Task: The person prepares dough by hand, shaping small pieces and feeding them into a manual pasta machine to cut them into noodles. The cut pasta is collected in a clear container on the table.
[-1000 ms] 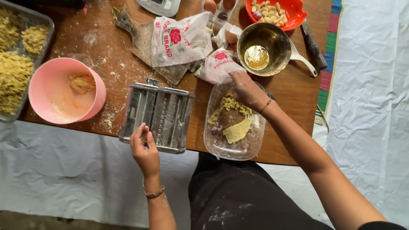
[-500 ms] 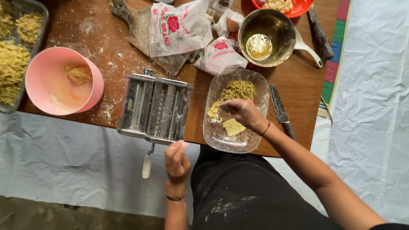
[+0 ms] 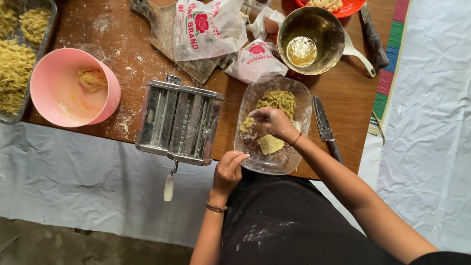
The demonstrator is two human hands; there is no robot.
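Note:
A metal pasta machine (image 3: 179, 120) with a white-handled crank (image 3: 169, 185) stands at the wooden table's near edge. To its right lies a clear glass dish (image 3: 296, 154) with cut noodles (image 3: 278, 100) and a flat dough piece (image 3: 271, 144). My right hand (image 3: 274, 122) is inside the dish, fingers pinched on a small bit of dough (image 3: 246, 124). My left hand (image 3: 228, 168) hovers at the table edge beside the dish's near left rim, fingers curled, holding nothing.
A pink bowl (image 3: 59, 98) with a dough lump sits at left, beside a tray of noodles (image 3: 17, 59). Behind are flour bags (image 3: 208, 27), a wooden board (image 3: 162, 32), a metal saucepan (image 3: 310, 40) and a red bowl (image 3: 343, 7). A knife (image 3: 325, 125) lies right of the dish.
My left hand left the machine's crank side and moved right, to the dish's edge. My right hand went from the far rim down into the dish and pinched dough.

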